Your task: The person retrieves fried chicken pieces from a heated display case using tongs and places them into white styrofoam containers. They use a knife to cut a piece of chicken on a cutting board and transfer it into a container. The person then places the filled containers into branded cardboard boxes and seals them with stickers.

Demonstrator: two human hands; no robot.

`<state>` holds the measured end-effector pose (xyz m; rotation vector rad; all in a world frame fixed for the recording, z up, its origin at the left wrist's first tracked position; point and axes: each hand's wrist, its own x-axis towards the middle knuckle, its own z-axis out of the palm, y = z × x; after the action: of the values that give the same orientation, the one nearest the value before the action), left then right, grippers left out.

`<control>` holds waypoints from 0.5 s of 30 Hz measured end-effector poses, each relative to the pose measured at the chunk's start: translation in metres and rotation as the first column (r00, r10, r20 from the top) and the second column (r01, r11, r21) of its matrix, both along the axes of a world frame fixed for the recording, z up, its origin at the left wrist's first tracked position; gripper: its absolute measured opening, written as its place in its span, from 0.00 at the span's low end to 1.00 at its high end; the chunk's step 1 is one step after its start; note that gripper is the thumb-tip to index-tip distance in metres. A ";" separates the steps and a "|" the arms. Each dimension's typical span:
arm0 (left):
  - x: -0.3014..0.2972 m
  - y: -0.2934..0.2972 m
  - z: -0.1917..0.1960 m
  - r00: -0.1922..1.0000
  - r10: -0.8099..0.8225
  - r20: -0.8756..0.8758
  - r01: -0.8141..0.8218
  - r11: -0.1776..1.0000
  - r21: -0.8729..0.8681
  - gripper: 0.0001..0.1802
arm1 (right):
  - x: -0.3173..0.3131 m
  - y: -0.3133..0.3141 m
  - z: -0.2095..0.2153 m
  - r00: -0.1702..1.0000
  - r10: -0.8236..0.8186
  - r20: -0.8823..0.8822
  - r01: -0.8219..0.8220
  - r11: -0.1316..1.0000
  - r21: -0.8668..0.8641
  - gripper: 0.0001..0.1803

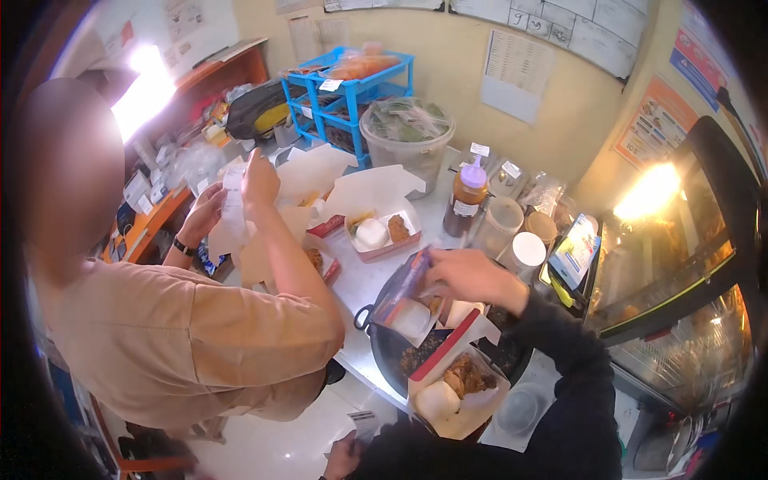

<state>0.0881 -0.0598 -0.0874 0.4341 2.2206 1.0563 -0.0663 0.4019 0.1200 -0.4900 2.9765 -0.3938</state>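
The right hand point(472, 276) had its fingers pinched on the upper edge of a translucent plastic bag with a purplish rim point(406, 286), which hung tilted just below and to the left of the grip, above a rice mound point(411, 318) at the round black pan point(382, 344). Nearer the body, an open meal box point(490, 406) held rice and fried chicken point(467, 376). Low in view, the left hand point(344, 456) gripped a paper slip point(365, 425), which projected upward beyond its fingers.
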 end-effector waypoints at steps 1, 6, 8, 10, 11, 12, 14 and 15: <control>-0.001 0.002 0.005 1.000 0.010 0.023 -0.011 1.000 0.028 0.17 | -0.005 -0.011 -0.010 0.990 0.051 -0.129 -0.046 0.998 0.041 0.13; 0.000 0.005 0.022 0.997 0.064 0.046 -0.066 0.997 0.039 0.17 | -0.005 -0.025 -0.009 0.976 0.124 -0.180 -0.155 0.972 -0.175 0.18; 0.000 0.006 0.024 0.997 0.052 0.052 -0.054 0.998 0.019 0.17 | 0.000 -0.024 -0.010 0.977 0.113 -0.183 -0.166 0.937 -0.307 0.19; 0.000 0.002 0.019 0.994 0.059 0.087 -0.053 0.996 -0.066 0.17 | 0.007 -0.027 -0.018 0.979 0.092 -0.182 -0.170 0.860 -0.481 0.20; 0.002 0.001 0.014 0.997 0.067 0.031 -0.066 0.997 -0.029 0.16 | 0.009 -0.022 -0.017 0.980 0.067 -0.186 -0.155 0.847 -0.508 0.21; 0.003 0.000 0.006 0.997 0.075 -0.023 -0.075 0.997 0.012 0.16 | 0.010 -0.013 -0.013 0.981 0.041 -0.188 -0.137 0.835 -0.533 0.22; 0.005 0.002 0.010 0.994 0.094 -0.058 -0.091 0.995 0.043 0.14 | 0.021 0.000 0.006 0.955 -0.069 -0.288 -0.101 0.838 -0.536 0.22; 0.002 0.006 0.024 0.995 0.089 -0.039 -0.087 0.996 0.036 0.14 | 0.030 0.006 0.006 0.898 -0.305 -0.316 0.016 0.742 -0.670 0.21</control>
<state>0.0902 -0.0536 -0.0637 0.3785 2.2783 1.1424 -0.0366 0.4079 0.1265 -0.3848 3.2057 -1.5823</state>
